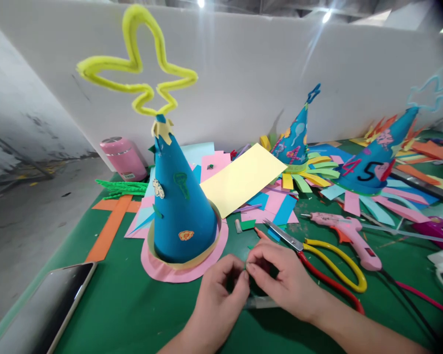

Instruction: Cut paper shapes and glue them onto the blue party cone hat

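Green tabletop [110, 314], seen in the head view, carries the work. Left hand [221, 297] and right hand [282, 275] meet at the fingertips near the front edge; both thumb-and-finger pinches are closed on a small green piece [245, 266], mostly hidden, its shape too small to tell. Beneath the hands lies a clear tube-like object [263, 302], partly covered. Just beyond the left hand stands a blue cone hat [182, 206], upright, with a pink brim [162, 274] around its base and a fuzzy yellow outline shape [192, 77] at its tip. Scissors [303, 246] with one red and one yellow handle lie open beside the right hand; a pink glue gun [350, 231] rests farther right. Cream card [245, 179] lies on coloured paper behind the hat. Phone [47, 305] lies at the left edge, near a pink bottle [123, 158] farther back.
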